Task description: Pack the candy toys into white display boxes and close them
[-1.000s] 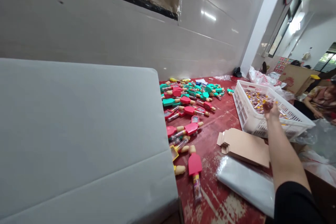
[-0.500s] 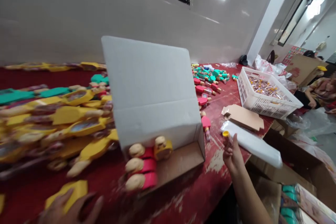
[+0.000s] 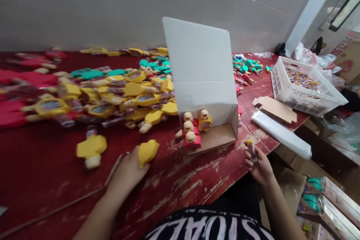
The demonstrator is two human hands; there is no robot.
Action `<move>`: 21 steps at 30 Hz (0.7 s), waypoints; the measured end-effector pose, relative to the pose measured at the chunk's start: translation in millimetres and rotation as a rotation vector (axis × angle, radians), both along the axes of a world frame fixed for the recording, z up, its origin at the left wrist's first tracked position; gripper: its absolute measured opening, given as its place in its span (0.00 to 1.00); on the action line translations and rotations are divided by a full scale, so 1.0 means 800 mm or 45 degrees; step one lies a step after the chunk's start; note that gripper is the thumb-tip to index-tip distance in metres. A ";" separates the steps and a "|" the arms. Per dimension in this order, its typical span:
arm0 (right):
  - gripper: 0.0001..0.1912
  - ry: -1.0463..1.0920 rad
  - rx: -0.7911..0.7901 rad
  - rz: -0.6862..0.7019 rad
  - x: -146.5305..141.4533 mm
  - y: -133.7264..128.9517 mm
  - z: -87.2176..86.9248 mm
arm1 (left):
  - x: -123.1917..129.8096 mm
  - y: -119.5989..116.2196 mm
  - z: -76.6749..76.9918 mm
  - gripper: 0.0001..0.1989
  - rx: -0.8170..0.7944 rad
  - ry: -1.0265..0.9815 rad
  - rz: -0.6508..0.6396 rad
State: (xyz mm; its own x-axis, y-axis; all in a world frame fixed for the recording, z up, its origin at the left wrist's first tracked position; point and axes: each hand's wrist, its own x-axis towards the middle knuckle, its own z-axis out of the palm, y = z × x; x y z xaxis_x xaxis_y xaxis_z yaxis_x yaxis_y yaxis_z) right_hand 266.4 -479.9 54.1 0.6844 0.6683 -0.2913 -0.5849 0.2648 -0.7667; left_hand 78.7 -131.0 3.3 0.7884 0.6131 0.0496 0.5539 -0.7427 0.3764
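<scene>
My left hand (image 3: 128,174) is closed around a yellow plastic toy (image 3: 148,152), whose far end sticks out of my fingers. In my right hand (image 3: 260,165) is a small clear tube (image 3: 252,151) with a yellow cap, held upright over the table edge. Between my hands stands an open cardboard box (image 3: 219,140) with its white lid raised. Inside at its left are several toys with round beige heads: a row of red ones (image 3: 194,139) and a yellow one (image 3: 205,122). Another yellow toy (image 3: 92,147) with a beige head lies left of my left hand.
Yellow, green and red toys (image 3: 135,90) are heaped on the red table (image 3: 168,183) at the left and behind the box. Rightward are a flattened carton (image 3: 275,108), a white plastic roll (image 3: 281,135) and a white crate (image 3: 306,99) of small tubes. Packed boxes (image 3: 334,198) sit below, right.
My left hand has picked up the yellow toy and brought it right, closer to the box. The view has shifted left. My right hand still holds the capped tube.
</scene>
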 end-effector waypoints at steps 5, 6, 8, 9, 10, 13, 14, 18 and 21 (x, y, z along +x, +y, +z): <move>0.25 -0.169 -0.205 0.052 -0.011 0.011 -0.001 | -0.009 -0.039 0.059 0.29 -0.373 -0.259 0.246; 0.23 -0.262 -0.275 0.046 -0.014 0.014 0.000 | -0.009 -0.051 0.072 0.29 -0.478 -0.342 0.195; 0.21 -0.505 -0.395 0.077 -0.020 0.021 0.006 | -0.010 -0.077 0.094 0.30 -0.708 -0.431 -0.039; 0.21 -0.650 -0.442 0.102 -0.023 0.024 0.011 | -0.010 -0.091 0.104 0.31 -0.814 -0.424 -0.181; 0.20 -0.817 -0.486 0.127 -0.028 0.027 0.017 | -0.009 -0.103 0.112 0.31 -0.909 -0.393 -0.302; 0.17 -1.485 -0.605 0.198 -0.044 0.031 0.040 | -0.008 -0.132 0.123 0.35 -1.153 -0.233 -0.537; 0.15 -1.763 -0.621 0.217 -0.050 0.030 0.048 | -0.007 -0.138 0.123 0.37 -1.233 -0.189 -0.570; 0.17 -2.631 -0.625 0.259 -0.070 0.025 0.072 | -0.002 -0.149 0.115 0.39 -1.442 -0.108 -0.636; 0.16 -2.807 -0.665 0.316 -0.081 0.019 0.079 | 0.001 -0.151 0.114 0.36 -1.441 -0.037 -0.755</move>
